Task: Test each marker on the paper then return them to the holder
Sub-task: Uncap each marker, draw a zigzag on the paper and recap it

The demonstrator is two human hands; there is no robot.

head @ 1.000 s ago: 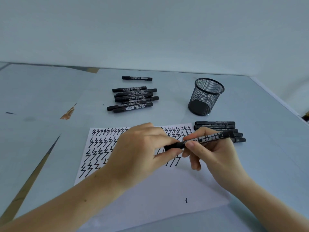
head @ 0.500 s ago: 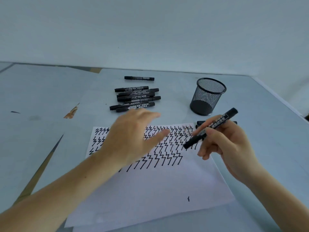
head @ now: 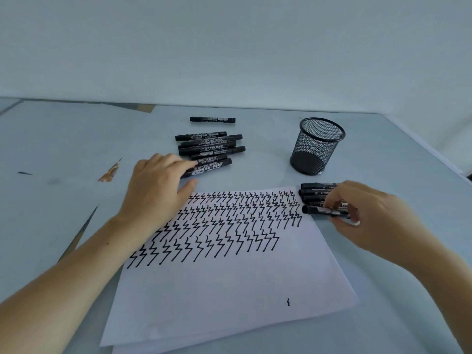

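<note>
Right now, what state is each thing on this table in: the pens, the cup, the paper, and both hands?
Mesh holder: upright, no markers inside.
Paper: flat, upper half covered in zigzag test marks.
Far marker pile: capped, lying loose.
Lone marker: capped, lying apart.
Right marker pile: capped, lying beside the paper.
Left hand: fingers touching the nearest far-pile marker.
Right hand: pinching a capped marker at the right pile.

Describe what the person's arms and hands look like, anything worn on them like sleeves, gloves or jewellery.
Both forearms are bare to the frame edge: no sleeves, gloves, watch or bracelets show. The left hand wears nothing visible. The right hand has a small pale glint at one fingertip, too small to identify. No marks or ink stains show on either hand.
</note>
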